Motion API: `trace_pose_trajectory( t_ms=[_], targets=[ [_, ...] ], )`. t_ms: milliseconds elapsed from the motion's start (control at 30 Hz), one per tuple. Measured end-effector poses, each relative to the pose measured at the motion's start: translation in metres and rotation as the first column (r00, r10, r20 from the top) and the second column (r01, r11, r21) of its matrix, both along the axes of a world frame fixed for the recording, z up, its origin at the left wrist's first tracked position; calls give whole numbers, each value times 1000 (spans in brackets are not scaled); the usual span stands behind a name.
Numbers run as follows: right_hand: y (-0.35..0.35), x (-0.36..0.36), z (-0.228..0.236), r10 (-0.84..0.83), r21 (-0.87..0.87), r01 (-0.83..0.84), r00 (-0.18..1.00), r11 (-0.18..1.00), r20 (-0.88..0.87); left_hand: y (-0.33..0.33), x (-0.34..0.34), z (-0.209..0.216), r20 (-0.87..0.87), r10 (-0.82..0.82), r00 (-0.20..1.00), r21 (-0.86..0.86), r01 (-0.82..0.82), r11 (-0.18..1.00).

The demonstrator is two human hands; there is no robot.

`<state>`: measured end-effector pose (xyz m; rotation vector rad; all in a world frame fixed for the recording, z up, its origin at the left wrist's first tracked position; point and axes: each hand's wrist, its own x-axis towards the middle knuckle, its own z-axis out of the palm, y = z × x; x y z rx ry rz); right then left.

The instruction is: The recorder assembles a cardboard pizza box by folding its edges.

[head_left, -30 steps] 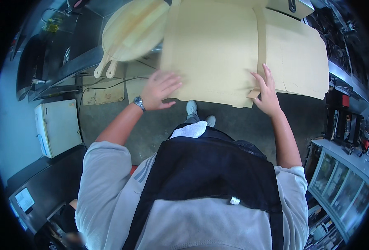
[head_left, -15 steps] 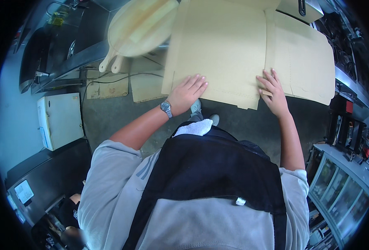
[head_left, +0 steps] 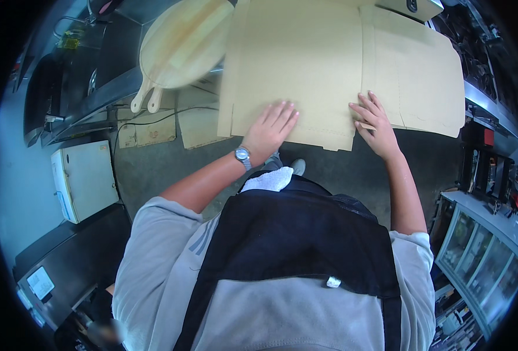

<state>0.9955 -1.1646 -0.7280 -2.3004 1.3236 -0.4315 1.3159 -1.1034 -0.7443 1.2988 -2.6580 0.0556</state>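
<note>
A large unfolded cardboard box (head_left: 300,64) lies flat in front of me, creased, with flaps at its near edge. My left hand (head_left: 269,130), with a metal watch on the wrist, rests palm down near the front edge, fingers stretched out on the cardboard. At the near end of the crease between the middle and right panels is my right hand (head_left: 377,123). Its fingers are spread over the board, and a small strip of cardboard shows between finger and thumb. What supports the sheet is mostly hidden beneath it.
Round wooden boards with handles (head_left: 180,50) lie left of the cardboard. A sink counter (head_left: 116,88) stands beyond them. On the left is a white box (head_left: 89,181); on the right, a glass-fronted cabinet (head_left: 481,240). A black cable (head_left: 148,121) runs along the lower left.
My left hand has slid a little to the right across the cardboard. My right hand keeps its place at the crease. The whole view has shifted slightly.
</note>
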Motion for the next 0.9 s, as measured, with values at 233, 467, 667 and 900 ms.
trace_pose_trajectory(
  t_ms=[233, 467, 667, 900],
  targets=[
    [-1, 0, 2, -3, -12, 3, 1000, 1000, 10, 3, -11, -13, -25, 30, 999, 10, -30, 1000],
    [-2, 4, 13, 15, 32, -21, 984, 999, 175, -2, -13, 25, 11, 32, 999, -40, -32, 999],
    [-1, 10, 16, 15, 20, -20, 975, 1000, 220, -11, -10, 23, -41, 20, 999, -85, -24, 996],
    [-3, 8, 14, 31, 1, -32, 979, 999, 199, -16, -14, 38, -86, 6, 996, -58, -11, 998]
  ],
)
